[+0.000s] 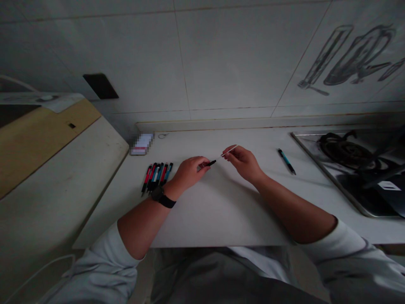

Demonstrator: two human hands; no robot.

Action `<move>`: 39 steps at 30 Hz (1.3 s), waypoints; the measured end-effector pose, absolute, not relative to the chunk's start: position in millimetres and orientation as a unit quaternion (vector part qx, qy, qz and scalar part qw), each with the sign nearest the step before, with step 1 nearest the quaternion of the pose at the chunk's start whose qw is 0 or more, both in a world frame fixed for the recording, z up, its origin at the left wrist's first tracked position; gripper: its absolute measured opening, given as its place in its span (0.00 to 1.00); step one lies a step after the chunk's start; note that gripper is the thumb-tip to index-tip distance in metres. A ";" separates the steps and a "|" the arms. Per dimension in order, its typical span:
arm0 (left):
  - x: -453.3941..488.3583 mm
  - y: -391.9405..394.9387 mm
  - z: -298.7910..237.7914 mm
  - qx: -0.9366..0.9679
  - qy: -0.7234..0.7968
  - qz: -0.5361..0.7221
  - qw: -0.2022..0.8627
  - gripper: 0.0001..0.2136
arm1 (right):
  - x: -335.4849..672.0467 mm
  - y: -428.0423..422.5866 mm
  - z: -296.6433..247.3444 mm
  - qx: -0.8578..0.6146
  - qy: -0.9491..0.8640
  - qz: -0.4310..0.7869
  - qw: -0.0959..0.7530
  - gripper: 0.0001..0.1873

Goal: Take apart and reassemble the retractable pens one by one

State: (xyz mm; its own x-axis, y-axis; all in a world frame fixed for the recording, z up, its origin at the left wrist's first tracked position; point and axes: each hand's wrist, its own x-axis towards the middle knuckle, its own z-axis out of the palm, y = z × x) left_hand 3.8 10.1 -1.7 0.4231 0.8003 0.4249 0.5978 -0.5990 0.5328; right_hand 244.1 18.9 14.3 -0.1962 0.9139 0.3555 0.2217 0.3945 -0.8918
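Observation:
My left hand (189,171) is closed on a black pen barrel (211,162), whose dark end sticks out past the fingertips toward the right. Between the fingers of my right hand (243,164) is a thin whitish pen refill (233,147), slanting down to the left. Its lower end meets the tip of the barrel or lies very near it; whether it is inside I cannot tell. Several pens (156,177) with red, blue and black parts lie side by side just left of my left hand. A single blue and black pen (287,161) rests to the right.
A phone (142,144) lies at the back left of the white counter (221,219), near a small ring-like item (163,136). On the right is a gas stove (351,160) with a metal rim. A pale cabinet (63,169) borders the left side; a tiled wall rises behind.

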 end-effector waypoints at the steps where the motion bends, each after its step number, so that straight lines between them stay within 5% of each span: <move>1: 3.7 10.0 -1.4 0.830 0.421 0.333 0.152 0.03 | 244.2 19.1 13.9 -0.413 -0.683 0.363 0.481 0.17; 24: 3.3 11.3 -2.3 0.826 0.420 0.355 0.119 0.04 | 242.9 17.6 15.0 -0.388 -0.629 0.391 0.548 0.18; 39: 4.1 9.8 -0.4 0.831 0.402 0.363 0.130 0.04 | 243.0 17.1 13.1 -0.386 -0.662 0.400 0.503 0.18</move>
State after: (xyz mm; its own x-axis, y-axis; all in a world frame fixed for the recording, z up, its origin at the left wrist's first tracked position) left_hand 4.1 9.8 -0.4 0.4137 0.7616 0.4989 0.5724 -0.6437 0.5079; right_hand 243.0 17.1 13.1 -0.1959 0.9137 0.3561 0.1090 0.3812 -0.9181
